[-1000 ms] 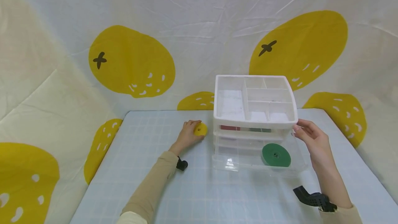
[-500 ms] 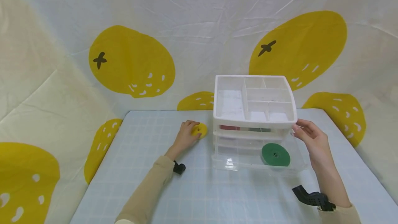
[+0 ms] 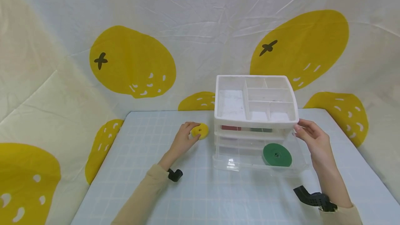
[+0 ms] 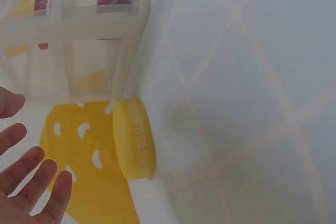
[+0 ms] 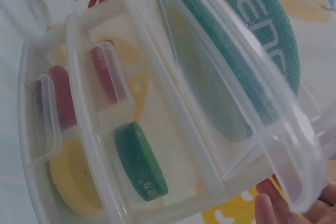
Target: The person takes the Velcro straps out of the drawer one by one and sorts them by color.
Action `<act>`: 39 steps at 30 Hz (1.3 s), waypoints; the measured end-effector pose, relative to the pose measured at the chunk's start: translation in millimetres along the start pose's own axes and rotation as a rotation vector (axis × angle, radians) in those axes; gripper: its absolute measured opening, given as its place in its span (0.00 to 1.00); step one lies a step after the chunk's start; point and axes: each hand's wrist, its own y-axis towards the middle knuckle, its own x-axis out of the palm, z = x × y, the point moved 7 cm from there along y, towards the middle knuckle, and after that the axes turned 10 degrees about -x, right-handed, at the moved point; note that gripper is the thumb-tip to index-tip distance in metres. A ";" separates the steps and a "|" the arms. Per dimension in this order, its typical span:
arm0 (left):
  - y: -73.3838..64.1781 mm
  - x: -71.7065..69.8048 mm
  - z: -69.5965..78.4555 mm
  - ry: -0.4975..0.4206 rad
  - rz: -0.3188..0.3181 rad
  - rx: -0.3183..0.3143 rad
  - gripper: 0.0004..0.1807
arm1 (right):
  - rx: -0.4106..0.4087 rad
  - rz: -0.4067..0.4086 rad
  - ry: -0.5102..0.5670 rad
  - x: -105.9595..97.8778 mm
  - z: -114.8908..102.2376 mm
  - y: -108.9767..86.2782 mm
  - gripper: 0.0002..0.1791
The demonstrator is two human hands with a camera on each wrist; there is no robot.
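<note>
Left wrist view — yellow roll (image 4: 134,141) lettered “ENGWE” — just beside fingers (image 4: 40,183).

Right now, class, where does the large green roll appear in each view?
Head: large green roll right of centre, in the pulled-out clear drawer.
Left wrist: not in it.
Right wrist: top, right of centre, partly behind the clear drawer front.
Shared landmark: drawer unit.

Facing me is a creased off-white cloth (image 3: 218,30), printed with big yellow fruit shapes (image 3: 134,58), dark crosses (image 3: 100,60) and white flecks (image 3: 149,85); it surrounds me left and right too. My pale-blue counter (image 3: 200,193) carries a faint pinkish grid (image 4: 294,121). The light looks warmer, beiger, towards my left.
</note>
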 end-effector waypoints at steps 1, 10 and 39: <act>-2.4 -3.3 4.1 -0.001 0.007 0.019 0.22 | -0.001 0.000 0.002 0.0 -0.1 0.0 0.26; -17.4 -25.2 39.2 -0.061 0.009 0.117 0.22 | 0.003 -0.003 0.013 -0.2 -0.2 -0.3 0.26; -52.4 -53.1 185.7 0.056 -0.078 0.433 0.18 | 0.010 -0.007 0.011 -1.0 -1.0 -0.4 0.26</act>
